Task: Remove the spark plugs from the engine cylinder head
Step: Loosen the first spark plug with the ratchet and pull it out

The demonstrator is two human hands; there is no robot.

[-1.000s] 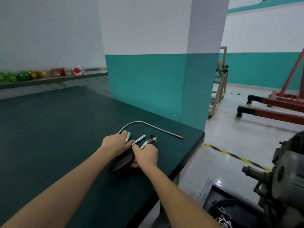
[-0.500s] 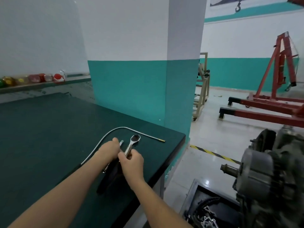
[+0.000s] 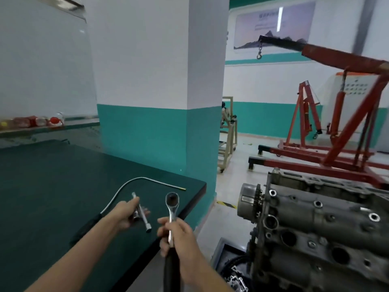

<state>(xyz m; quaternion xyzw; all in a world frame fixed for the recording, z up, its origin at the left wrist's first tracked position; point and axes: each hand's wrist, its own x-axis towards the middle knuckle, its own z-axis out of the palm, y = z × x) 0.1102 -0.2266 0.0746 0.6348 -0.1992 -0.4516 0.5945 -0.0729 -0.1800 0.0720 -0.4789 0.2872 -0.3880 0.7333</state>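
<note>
A workshop with teal-banded walls and a dark green bench. Both tools have just been lifted off it: the right hand grips the ratchet wrench, the left hand pinches an extension bar with socket. The grimy cylinder head waits rightward, plug wells facing up, untouched.

Open floor gap between bench and engine — unobstructed.
</note>
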